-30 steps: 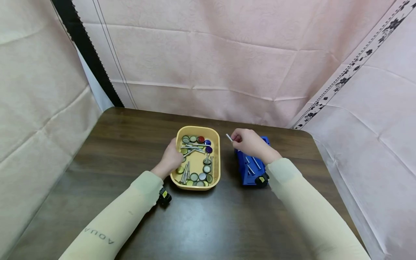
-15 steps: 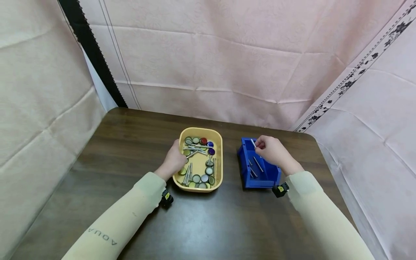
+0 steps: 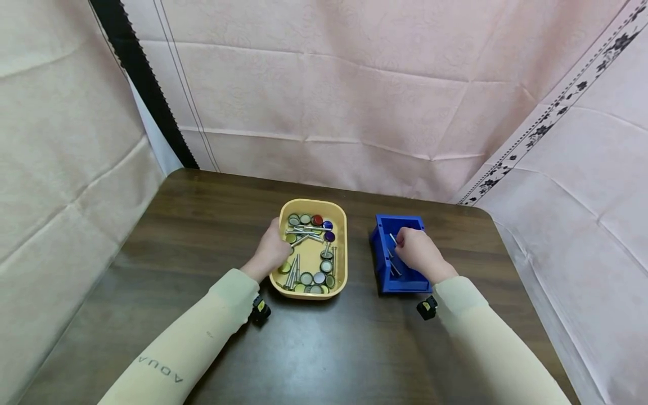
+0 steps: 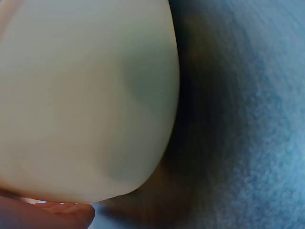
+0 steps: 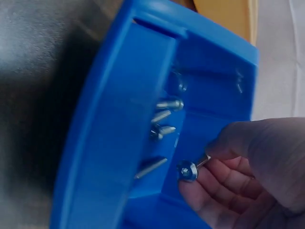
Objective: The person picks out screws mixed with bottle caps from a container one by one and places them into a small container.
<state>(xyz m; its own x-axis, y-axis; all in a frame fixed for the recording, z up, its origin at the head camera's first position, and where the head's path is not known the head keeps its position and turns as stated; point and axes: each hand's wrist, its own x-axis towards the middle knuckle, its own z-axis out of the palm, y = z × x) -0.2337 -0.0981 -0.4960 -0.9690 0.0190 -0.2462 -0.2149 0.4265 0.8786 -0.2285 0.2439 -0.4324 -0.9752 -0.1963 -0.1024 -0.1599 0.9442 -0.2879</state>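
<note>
One loose squeeze could drop the screw the right hand pinches at the bin; left hand grips the tray.

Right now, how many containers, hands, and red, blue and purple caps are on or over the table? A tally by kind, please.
Containers: 2 (yellow tray, blue bin)
Hands: 2 (left hand, right hand)
Caps: 3 (red cap, blue cap, purple cap)
Total: 7
</note>
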